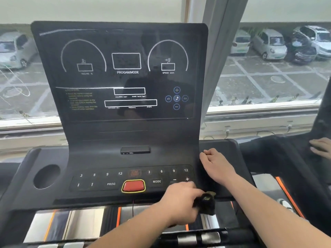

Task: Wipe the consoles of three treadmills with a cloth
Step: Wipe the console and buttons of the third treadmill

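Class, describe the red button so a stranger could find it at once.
Start at the treadmill console, below its tall dark display. In the bottom keypad row, between PROG and MODE, sits the red button. It alone is red and yellow-rimmed.

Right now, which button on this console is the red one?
The big yellow-rimmed button between PROG and MODE, low on the keypad; every other key there is dark.
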The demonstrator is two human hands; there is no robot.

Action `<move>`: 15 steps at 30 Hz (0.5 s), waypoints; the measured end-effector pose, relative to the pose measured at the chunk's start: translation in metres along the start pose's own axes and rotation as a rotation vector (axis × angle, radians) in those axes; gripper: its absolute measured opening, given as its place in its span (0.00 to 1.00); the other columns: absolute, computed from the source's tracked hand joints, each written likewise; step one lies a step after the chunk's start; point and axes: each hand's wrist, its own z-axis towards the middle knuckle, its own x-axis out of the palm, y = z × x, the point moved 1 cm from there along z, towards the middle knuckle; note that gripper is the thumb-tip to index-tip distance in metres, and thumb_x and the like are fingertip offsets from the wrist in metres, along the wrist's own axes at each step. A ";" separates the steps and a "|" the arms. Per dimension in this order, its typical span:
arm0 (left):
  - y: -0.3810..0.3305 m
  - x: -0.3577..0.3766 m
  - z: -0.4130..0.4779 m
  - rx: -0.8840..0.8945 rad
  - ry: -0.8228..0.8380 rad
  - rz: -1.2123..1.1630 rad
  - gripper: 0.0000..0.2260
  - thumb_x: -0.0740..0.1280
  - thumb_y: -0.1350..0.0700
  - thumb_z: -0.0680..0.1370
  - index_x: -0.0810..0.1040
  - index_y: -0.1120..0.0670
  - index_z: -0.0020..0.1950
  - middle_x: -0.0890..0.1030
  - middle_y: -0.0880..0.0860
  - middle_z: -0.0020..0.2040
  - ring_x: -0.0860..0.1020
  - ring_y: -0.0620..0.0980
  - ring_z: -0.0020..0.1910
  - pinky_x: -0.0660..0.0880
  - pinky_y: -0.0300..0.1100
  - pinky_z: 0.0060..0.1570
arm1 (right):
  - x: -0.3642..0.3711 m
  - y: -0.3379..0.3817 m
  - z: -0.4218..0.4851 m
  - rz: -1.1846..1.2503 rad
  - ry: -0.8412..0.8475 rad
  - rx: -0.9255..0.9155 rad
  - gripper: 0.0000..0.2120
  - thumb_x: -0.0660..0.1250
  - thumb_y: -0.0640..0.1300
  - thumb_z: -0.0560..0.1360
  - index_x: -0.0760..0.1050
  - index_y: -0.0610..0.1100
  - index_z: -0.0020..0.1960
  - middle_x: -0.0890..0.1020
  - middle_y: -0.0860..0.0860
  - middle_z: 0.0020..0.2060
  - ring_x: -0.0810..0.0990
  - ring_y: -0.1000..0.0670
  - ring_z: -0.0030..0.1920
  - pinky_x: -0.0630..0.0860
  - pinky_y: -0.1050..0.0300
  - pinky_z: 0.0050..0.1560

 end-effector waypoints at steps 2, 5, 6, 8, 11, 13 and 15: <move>-0.008 -0.002 -0.011 0.032 0.031 -0.031 0.16 0.66 0.54 0.76 0.79 0.47 0.63 0.76 0.53 0.56 0.77 0.59 0.56 0.77 0.51 0.53 | 0.001 0.001 -0.003 0.004 0.001 0.005 0.27 0.54 0.64 0.80 0.75 0.48 0.69 0.77 0.58 0.69 0.78 0.50 0.65 0.74 0.46 0.65; -0.009 -0.029 -0.014 0.006 -0.082 -0.145 0.18 0.65 0.55 0.78 0.77 0.43 0.67 0.73 0.51 0.57 0.78 0.58 0.55 0.76 0.48 0.55 | 0.003 0.001 -0.004 0.049 0.011 0.021 0.26 0.54 0.61 0.82 0.73 0.47 0.72 0.76 0.56 0.71 0.76 0.49 0.68 0.71 0.44 0.69; -0.006 -0.043 -0.009 0.000 -0.142 -0.151 0.19 0.65 0.55 0.78 0.77 0.42 0.68 0.73 0.50 0.57 0.78 0.57 0.55 0.76 0.48 0.56 | 0.003 0.002 -0.005 0.076 0.021 0.027 0.25 0.54 0.60 0.83 0.74 0.47 0.71 0.76 0.55 0.71 0.76 0.49 0.68 0.70 0.44 0.70; 0.004 -0.072 0.006 -0.011 -0.261 -0.101 0.20 0.65 0.54 0.78 0.76 0.41 0.69 0.73 0.49 0.58 0.78 0.56 0.55 0.77 0.49 0.56 | 0.001 0.006 -0.007 0.110 0.049 0.021 0.21 0.54 0.59 0.84 0.77 0.47 0.65 0.78 0.54 0.68 0.77 0.48 0.65 0.69 0.43 0.70; 0.034 -0.088 0.029 -0.076 -0.393 0.006 0.20 0.66 0.54 0.79 0.75 0.41 0.69 0.73 0.48 0.59 0.76 0.54 0.57 0.78 0.51 0.54 | -0.002 0.012 -0.010 0.053 0.049 0.062 0.21 0.51 0.60 0.84 0.74 0.47 0.60 0.81 0.54 0.53 0.79 0.48 0.55 0.73 0.45 0.63; 0.050 -0.074 0.038 -0.169 -0.333 0.070 0.20 0.66 0.53 0.79 0.73 0.38 0.70 0.71 0.47 0.62 0.73 0.54 0.61 0.77 0.53 0.57 | -0.003 0.013 -0.010 0.014 0.052 0.069 0.23 0.50 0.61 0.82 0.74 0.47 0.61 0.80 0.55 0.55 0.79 0.47 0.56 0.73 0.46 0.61; 0.052 -0.053 0.039 -0.225 -0.260 0.168 0.22 0.67 0.51 0.79 0.70 0.37 0.71 0.69 0.48 0.64 0.71 0.55 0.62 0.75 0.54 0.59 | -0.002 0.014 -0.010 -0.009 0.059 0.065 0.26 0.49 0.64 0.81 0.74 0.47 0.62 0.79 0.55 0.58 0.79 0.46 0.60 0.73 0.46 0.61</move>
